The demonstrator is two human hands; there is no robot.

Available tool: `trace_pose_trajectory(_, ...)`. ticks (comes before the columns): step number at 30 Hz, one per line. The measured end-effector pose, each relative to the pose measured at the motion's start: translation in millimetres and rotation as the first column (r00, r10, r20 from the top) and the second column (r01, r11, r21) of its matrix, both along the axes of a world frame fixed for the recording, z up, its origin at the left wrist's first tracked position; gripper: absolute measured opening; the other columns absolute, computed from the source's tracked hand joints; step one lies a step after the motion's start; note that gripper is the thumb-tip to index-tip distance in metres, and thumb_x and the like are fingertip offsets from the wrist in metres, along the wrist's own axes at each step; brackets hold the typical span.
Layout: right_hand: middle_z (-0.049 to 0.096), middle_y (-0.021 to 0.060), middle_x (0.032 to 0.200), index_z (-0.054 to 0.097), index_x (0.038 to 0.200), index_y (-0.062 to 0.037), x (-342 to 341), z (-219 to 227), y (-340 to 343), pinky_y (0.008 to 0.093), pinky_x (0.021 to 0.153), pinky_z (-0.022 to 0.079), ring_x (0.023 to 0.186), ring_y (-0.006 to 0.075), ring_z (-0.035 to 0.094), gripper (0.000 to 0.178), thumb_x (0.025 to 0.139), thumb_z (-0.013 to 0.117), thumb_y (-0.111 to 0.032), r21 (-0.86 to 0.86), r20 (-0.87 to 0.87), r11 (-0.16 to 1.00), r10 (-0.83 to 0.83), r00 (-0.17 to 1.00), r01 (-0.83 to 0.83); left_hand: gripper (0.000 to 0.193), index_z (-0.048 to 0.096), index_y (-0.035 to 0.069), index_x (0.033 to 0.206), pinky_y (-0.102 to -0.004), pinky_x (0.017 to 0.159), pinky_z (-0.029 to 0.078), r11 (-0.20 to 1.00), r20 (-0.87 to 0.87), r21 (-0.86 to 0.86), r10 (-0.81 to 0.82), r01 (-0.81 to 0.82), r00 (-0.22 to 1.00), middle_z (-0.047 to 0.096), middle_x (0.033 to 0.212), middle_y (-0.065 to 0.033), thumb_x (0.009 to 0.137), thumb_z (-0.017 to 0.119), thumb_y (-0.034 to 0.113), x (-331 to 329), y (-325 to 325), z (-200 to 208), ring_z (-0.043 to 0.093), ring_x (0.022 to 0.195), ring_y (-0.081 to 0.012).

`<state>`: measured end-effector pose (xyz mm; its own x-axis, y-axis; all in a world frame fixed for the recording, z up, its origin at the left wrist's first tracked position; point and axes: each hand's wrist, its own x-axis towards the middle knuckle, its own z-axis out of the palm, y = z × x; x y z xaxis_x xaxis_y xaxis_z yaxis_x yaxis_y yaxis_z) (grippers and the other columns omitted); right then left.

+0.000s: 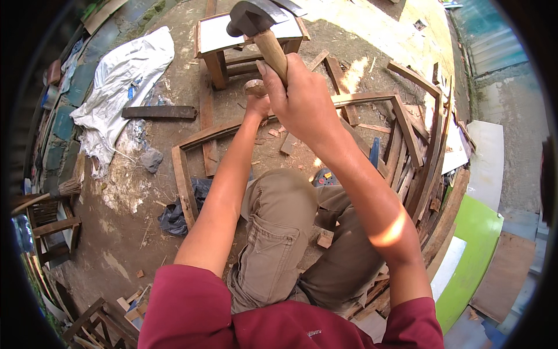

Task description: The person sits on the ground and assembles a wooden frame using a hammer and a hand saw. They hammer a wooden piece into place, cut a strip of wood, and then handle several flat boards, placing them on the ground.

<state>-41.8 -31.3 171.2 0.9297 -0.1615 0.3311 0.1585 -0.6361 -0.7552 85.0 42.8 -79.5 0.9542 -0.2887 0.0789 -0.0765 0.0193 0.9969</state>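
Observation:
My right hand (308,104) is closed round the wooden handle of a claw hammer (251,18), raised with its dark metal head up at the top of the view. Below and to the left, my left hand (257,107) grips an upright wooden handle (254,87) with a pale, blunt top. The lower end of that handle is hidden by my hand. My left hand is at the long rail of a wooden frame (212,132), which lies across in front of my knees. Its side pieces reach back toward me on both sides.
Beyond the frame stands a small wooden stool (216,68) with a white top. A white sack (131,70) and a dark wood offcut (160,112) lie at left. Long timber strips (433,168) pile up at right, beside a green panel (474,256). Wood chips litter the ground.

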Motion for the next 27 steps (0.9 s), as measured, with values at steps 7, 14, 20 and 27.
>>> trace_pose_trajectory(7, 0.066, 0.0287, 0.074, 0.059, 0.107, 0.0064, 14.1, -60.0, -22.4, 0.049, 0.063, 0.051, 0.073, 0.0458, 0.069, 0.032, 0.099, 0.063, -0.024, -0.152, -0.133, 0.988, -0.034, 0.991, 0.013, 0.012, 0.067, 0.008, 0.087, -0.032, 0.072, 0.051, 0.999, 0.116, -0.048, 0.025, -0.019, 0.993, 0.067, 0.084, 0.0035, 0.086, 0.073, 0.019, 8.8, 12.6, -14.0, 0.063, 0.08, -0.0117)
trace_pose_trajectory(14, 0.063, 0.0289, 0.071, 0.053, 0.099, 0.0048, -12.7, -14.7, -32.0, 0.0517, 0.058, 0.049, 0.07, 0.0484, 0.066, 0.026, 0.099, 0.063, -0.019, -0.043, 0.105, 0.997, -0.052, 0.993, 0.057, 0.01, 0.064, 0.006, 0.086, -0.032, 0.071, 0.05, 0.999, 0.075, 0.023, 0.03, -0.032, 0.997, 0.065, 0.081, 0.0019, 0.085, 0.069, 0.016, -15.7, -21.7, 18.7, 0.061, 0.078, -0.0122)
trace_pose_trajectory(20, 0.064, 0.0323, 0.071, 0.05, 0.099, 0.0057, -12.2, -25.4, -23.3, 0.0581, 0.062, 0.051, 0.072, 0.0527, 0.065, 0.03, 0.098, 0.063, -0.021, -0.101, -0.149, 0.993, 0.05, 0.988, -0.066, 0.019, 0.068, 0.006, 0.098, -0.033, 0.08, 0.051, 0.997, 0.092, 0.07, -0.023, 0.017, 0.995, 0.068, 0.093, -0.0016, 0.083, 0.072, 0.019, -5.6, 3.1, -11.5, 0.063, 0.088, -0.0133)
trace_pose_trajectory(27, 0.062, 0.0306, 0.07, 0.049, 0.1, 0.002, -5.1, -32.5, -19.9, 0.0557, 0.058, 0.05, 0.07, 0.0497, 0.065, 0.029, 0.096, 0.067, -0.02, -0.183, -0.124, 0.982, 0.031, 0.992, -0.054, 0.017, 0.067, 0.006, 0.097, -0.0323, 0.08, 0.05, 0.997, 0.036, 0.046, -0.058, 0.057, 0.998, 0.067, 0.093, -0.0006, 0.084, 0.071, 0.018, 1.6, -2.5, -3.2, 0.062, 0.087, -0.0126)
